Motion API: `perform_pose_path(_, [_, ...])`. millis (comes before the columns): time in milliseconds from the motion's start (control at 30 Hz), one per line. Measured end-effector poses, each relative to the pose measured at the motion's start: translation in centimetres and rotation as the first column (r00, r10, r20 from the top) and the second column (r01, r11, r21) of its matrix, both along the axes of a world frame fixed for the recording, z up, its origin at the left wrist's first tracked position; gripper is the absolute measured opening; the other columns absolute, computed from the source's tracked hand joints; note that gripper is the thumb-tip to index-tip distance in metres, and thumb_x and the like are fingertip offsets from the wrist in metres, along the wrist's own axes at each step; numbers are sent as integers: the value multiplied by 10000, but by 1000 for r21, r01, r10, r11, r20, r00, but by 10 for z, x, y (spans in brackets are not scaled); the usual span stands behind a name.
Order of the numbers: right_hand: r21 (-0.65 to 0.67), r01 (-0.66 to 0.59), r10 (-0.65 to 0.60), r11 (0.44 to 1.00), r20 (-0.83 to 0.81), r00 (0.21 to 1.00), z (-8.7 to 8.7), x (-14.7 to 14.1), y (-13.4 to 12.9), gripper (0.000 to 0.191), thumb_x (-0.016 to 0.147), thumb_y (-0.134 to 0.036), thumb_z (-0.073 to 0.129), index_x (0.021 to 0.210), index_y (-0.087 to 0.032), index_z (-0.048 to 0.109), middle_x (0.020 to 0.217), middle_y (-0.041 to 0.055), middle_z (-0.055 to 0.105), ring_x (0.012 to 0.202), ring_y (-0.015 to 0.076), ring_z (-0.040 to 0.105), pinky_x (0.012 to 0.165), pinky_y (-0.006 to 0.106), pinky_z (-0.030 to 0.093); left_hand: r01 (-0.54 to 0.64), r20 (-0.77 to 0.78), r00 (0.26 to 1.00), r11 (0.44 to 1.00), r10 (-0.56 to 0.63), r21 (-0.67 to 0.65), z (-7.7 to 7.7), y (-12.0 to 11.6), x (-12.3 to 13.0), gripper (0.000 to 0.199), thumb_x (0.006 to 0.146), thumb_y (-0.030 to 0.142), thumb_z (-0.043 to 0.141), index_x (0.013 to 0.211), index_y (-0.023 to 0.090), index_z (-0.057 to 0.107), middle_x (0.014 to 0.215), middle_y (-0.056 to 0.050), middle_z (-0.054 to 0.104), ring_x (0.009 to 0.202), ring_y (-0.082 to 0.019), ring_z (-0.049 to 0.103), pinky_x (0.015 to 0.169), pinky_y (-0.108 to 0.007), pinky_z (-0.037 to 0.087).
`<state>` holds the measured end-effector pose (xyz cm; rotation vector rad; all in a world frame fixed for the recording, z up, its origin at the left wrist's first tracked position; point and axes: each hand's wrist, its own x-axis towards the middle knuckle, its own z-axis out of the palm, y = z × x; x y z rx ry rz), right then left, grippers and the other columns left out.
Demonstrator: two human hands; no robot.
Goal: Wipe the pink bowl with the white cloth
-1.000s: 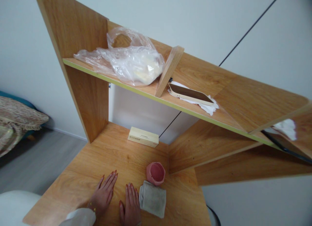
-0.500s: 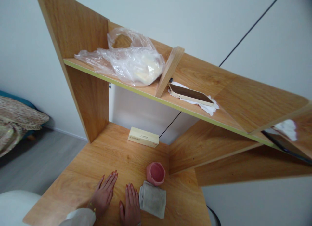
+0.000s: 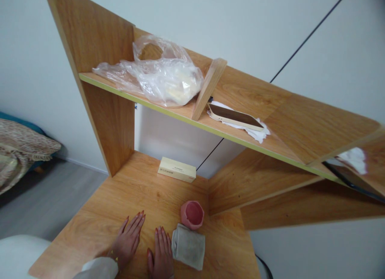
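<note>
My left hand (image 3: 128, 238) lies flat on the wooden desk (image 3: 144, 190), its fingers stretched out and nothing in it. To its right, my right hand (image 3: 161, 253) also rests palm down with the fingers straight. Close beside the right hand's fingers is a folded grey cloth (image 3: 189, 247); whether they touch is hard to tell. Just behind the cloth stands a pink faceted cup (image 3: 192, 214), its inside facing up. Farther back, a long cream-coloured box (image 3: 177, 169) with small print lies near the desk's rear edge.
Above the desk runs a wooden shelf (image 3: 285, 150). It carries a clear plastic bag (image 3: 168, 82) with something pale inside, an upright divider (image 3: 209, 88), and a phone (image 3: 236, 116) on white tissue. A dark flat device (image 3: 351, 178) leans out at right. A white seat (image 3: 21, 257) is at lower left.
</note>
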<state>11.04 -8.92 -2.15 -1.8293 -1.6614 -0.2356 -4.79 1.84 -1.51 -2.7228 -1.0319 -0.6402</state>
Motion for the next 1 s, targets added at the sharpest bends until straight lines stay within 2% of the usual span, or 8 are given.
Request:
perform_pose_path(100, [32,39,-37,999,-63,997,-1,-5,2,521,929,-404,374,1435,-286,341,1279,20,600,1180,223,554,990,418,451,-14,-21,1000,999,13,-41,0,-1,0,666,816,138,342,1474,186,255,1384,-53,527,1307,-151,427,1150,-341,120])
perform_pose_path(233, [-11,32,-32,999,-58,998,1,-5,1,528,931,-372,352,1446,-262,320,1289,48,591,1198,236,540,1000,444,442,-12,-30,1000,994,9,-110,-2,0,-1,679,825,146,338,1488,205,202,1400,-39,510,1286,-148,454,1130,-318,187])
perform_pose_path(400, [-119,-91,97,989,47,994,2,5,-3,598,909,-350,410,1470,-215,256,1328,69,558,1222,238,519,973,415,475,3,-22,1000,997,-5,-77,-8,0,-3,701,833,146,337,1499,191,125,1405,-53,501,1279,-154,466,1136,-329,175])
perform_pose_path(500, [-77,-35,37,996,19,999,1,5,-2,593,908,-361,410,1467,-226,265,1310,68,573,1213,243,527,985,432,466,2,-17,1000,999,-3,-50,-7,0,-2,698,834,146,342,1499,180,131,1406,-58,500,1297,-155,446,1148,-340,142])
perform_pose_path(700, [-75,-32,33,997,13,999,-2,2,-2,580,909,-357,399,1463,-236,279,1305,65,577,1202,245,537,980,436,467,1,14,1000,1000,-1,-1,0,0,1,698,823,129,339,1496,175,159,1400,-62,508,1319,-152,414,1163,-348,59])
perform_pose_path(767, [-63,-22,23,998,17,1000,-2,3,-2,583,908,-362,399,1464,-229,280,1301,67,580,1201,244,537,977,436,469,-3,18,1000,1000,3,-7,1,0,1,690,825,131,337,1494,179,171,1402,-60,505,1319,-149,414,1163,-345,56])
perform_pose_path(833, [-86,-65,68,994,41,997,-3,5,-2,589,908,-359,405,1465,-217,276,1307,69,575,1204,237,535,974,422,473,-9,10,1000,1000,9,-23,1,0,1,674,836,139,333,1492,185,184,1412,-55,494,1319,-146,412,1162,-340,65])
perform_pose_path(1000, [-38,-11,11,999,0,1000,-5,1,0,550,921,-368,372,1451,-235,316,1293,61,587,1201,240,538,984,434,462,3,-8,1000,999,-3,-51,-2,-1,-1,669,845,151,335,1493,189,173,1415,-57,489,1324,-150,408,1156,-340,116])
